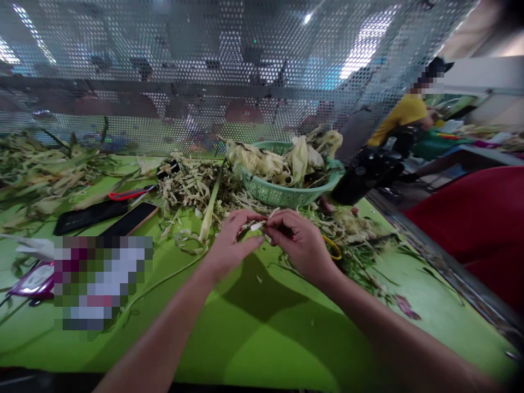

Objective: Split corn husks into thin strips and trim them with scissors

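Observation:
My left hand [233, 243] and my right hand [298, 240] meet above the green table, fingertips nearly touching. Between them is a small pale strip of plant [257, 225], possibly husk, pinched by the fingers of both hands. A tiny red spot shows at my right fingers; what it belongs to is hidden. Beside my right wrist a yellow loop [333, 248], like a handle, sticks out; I cannot tell whether that hand holds it. Just beyond my hands stands a green plastic basket [282, 194] holding pale husks and fibres [257, 158].
Dried strips [190, 185] are heaped left of the basket, and leaves [41, 169] lie farther left. A black phone [131, 221], a dark case [88, 216] and a red-handled cutter [129, 194] lie at left. Behind rises a perforated metal screen [204, 65]. Another person [403, 114] sits at far right.

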Action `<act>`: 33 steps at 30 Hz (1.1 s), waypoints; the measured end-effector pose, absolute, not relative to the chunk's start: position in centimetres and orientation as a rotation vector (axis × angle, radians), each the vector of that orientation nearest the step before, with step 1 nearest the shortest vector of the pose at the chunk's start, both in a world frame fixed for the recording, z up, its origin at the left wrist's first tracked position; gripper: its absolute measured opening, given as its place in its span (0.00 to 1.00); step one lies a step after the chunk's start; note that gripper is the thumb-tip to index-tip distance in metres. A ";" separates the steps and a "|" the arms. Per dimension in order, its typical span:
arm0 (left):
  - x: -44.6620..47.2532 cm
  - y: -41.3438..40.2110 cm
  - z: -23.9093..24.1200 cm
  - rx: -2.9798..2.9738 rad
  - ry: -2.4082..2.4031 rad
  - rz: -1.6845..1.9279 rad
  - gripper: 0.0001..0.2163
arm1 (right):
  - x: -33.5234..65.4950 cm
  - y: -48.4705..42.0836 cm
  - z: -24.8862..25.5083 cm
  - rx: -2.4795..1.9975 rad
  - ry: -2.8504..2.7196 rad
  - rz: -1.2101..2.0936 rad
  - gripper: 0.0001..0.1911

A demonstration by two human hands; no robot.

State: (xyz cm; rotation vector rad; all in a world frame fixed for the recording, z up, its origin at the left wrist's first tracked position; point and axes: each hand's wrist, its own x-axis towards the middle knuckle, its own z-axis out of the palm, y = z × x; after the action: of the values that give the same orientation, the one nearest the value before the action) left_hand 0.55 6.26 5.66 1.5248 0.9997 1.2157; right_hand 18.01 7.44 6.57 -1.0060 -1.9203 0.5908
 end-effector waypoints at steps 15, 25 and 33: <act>1.0 6.8 4.2 0.965 1.004 1.218 0.11 | 18.7 8.0 6.7 -1.017 -1.924 0.612 0.06; 1.3 6.7 4.0 0.994 0.961 1.216 0.10 | 18.6 8.0 6.8 -1.039 -2.012 0.521 0.08; 1.4 6.5 4.3 1.010 0.970 1.208 0.09 | 18.7 7.9 7.1 -1.084 -2.070 0.451 0.08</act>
State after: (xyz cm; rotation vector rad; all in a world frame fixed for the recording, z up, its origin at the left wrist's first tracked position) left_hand 1.41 6.53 4.33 1.0100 0.9700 1.2083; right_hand 18.69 7.88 7.11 -1.0835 -2.0701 0.4508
